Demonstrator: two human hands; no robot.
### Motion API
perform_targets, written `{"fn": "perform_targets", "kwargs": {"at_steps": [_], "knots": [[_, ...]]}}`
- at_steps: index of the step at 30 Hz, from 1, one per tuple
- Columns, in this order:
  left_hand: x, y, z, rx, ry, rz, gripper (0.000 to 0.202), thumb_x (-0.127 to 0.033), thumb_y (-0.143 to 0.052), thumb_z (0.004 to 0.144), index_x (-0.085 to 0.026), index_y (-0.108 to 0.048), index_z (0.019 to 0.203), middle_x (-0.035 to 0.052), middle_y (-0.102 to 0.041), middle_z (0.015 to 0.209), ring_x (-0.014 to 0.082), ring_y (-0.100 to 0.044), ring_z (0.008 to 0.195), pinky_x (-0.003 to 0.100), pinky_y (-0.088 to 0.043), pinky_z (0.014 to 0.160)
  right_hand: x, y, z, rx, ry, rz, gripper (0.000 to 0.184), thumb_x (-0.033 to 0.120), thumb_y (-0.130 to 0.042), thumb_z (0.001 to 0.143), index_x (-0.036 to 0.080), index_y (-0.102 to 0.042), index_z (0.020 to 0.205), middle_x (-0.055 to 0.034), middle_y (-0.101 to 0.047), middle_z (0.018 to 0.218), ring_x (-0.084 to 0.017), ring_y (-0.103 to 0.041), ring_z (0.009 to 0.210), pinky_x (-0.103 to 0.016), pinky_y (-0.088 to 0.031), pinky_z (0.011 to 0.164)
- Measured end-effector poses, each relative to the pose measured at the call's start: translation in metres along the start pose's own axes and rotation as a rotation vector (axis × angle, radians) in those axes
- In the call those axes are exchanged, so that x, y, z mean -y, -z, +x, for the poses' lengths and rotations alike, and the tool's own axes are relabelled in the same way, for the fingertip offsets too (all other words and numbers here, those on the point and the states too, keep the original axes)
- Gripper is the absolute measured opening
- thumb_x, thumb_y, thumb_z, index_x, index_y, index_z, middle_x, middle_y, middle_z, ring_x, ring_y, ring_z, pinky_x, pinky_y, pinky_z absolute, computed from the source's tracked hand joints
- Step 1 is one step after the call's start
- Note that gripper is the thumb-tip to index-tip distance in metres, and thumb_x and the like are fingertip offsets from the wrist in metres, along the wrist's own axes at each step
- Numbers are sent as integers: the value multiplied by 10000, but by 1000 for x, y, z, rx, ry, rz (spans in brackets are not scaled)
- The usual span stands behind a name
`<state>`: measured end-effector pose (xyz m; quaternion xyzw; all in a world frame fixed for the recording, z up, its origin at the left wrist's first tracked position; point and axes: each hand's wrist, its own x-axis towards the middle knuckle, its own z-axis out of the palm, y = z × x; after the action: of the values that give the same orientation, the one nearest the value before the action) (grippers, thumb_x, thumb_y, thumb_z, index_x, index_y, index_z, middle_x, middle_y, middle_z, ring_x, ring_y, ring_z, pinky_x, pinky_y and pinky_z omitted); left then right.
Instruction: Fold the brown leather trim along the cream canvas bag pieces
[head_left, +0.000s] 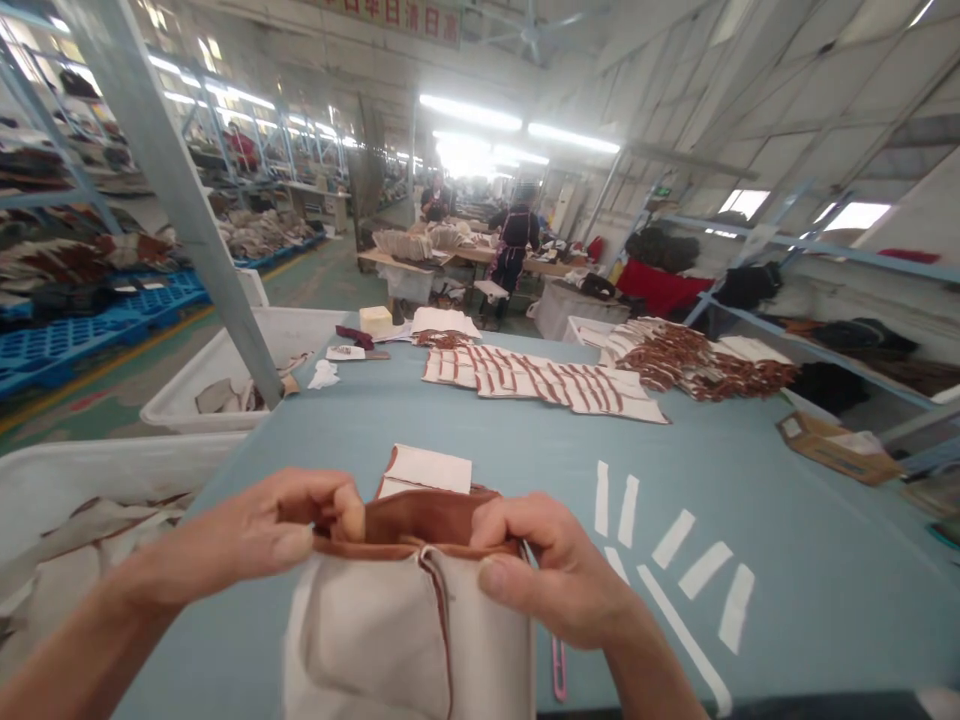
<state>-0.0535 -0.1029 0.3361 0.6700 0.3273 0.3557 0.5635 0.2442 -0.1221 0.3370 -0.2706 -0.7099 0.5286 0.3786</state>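
Note:
Both hands hold the top rim of a cream pouch-like sewn piece (375, 630) with a brown inner side. A vertical seam with a brown edge runs down its front, and its lower end is cut off by the frame. My left hand (277, 530) is closed on the rim's left end, fingers curled inside. At the right end, my right hand (544, 565) pinches the rim, thumb outside and fingers within. The mouth between them gapes. Just behind lies a cream flat piece with brown edges (427, 468). A slim pink tool (559, 668) lies near my right wrist.
White strips (673, 538) lie on the blue-green table (825, 580) at right. A row of overlapping cream-and-brown pieces (540, 380) and a heap (690, 355) lie farther back. White bins (187, 445) stand left, by a slanted metal post (180, 190). Two people are at a far table.

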Motion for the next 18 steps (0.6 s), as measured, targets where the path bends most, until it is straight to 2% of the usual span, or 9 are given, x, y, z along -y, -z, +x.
{"fn": "perform_targets", "kwargs": {"at_steps": [2, 3, 5, 7, 10, 12, 15, 18], "knots": [[-6, -1, 2, 160, 14, 228, 458, -639, -754, 894, -183, -751, 850, -31, -689, 796, 151, -577, 713, 174, -442, 650, 2, -2, -5, 20, -4, 7, 581, 721, -677, 977, 206, -567, 731, 56, -423, 658, -100, -334, 570, -245, -273, 505], [-10, -4, 3, 190, -6, 350, 310, -506, -741, 926, -199, -757, 886, -30, -709, 837, 159, -608, 763, 172, -457, 702, 1, -3, -7, 29, -12, 13, 574, 712, -679, 981, 207, -558, 736, 60, -416, 663, -97, -324, 568, -244, -262, 504], [-20, -16, 5, 165, -97, 508, 99, -322, -699, 930, -234, -745, 928, -36, -745, 907, 166, -660, 852, 177, -472, 812, -1, -5, -10, 34, -22, 26, 560, 693, -689, 983, 211, -538, 743, 66, -398, 666, -97, -312, 570, -245, -242, 509], [-29, -30, 7, 116, -203, 582, 82, -225, -638, 921, -248, -715, 908, -46, -752, 899, 157, -678, 860, 180, -472, 838, -3, -5, -13, 25, -30, 33, 560, 692, -687, 981, 216, -515, 744, 66, -394, 665, -104, -318, 589, -251, -245, 533], [-37, -46, 9, 106, -282, 644, 139, -184, -560, 915, -238, -669, 848, -48, -724, 819, 145, -669, 782, 188, -477, 784, -5, -4, -16, 2, -63, -2, 565, 713, -651, 988, 218, -509, 758, 61, -415, 673, -118, -338, 625, -259, -265, 575], [-39, -50, 11, 124, -292, 655, 164, -186, -532, 924, -233, -649, 820, -53, -691, 767, 137, -643, 721, 191, -469, 730, -5, -4, -17, -2, -73, -48, 528, 677, -629, 1006, 217, -521, 771, 58, -432, 681, -123, -357, 634, -261, -286, 590], [-38, -50, 11, 168, -270, 603, 196, -212, -519, 957, -234, -629, 796, -61, -664, 737, 133, -609, 679, 193, -446, 664, -2, -7, -19, -12, -54, -160, 351, 483, -619, 1008, 217, -555, 790, 40, -508, 715, -137, -434, 661, -266, -360, 634], [-34, -51, 8, 193, -227, 572, 200, -239, -542, 971, -234, -633, 792, -64, -655, 733, 131, -593, 676, 192, -431, 641, 5, -15, -19, -55, 1, -320, 144, 303, -613, 932, 219, -605, 816, 8, -642, 804, -165, -564, 764, -295, -456, 783]]}}
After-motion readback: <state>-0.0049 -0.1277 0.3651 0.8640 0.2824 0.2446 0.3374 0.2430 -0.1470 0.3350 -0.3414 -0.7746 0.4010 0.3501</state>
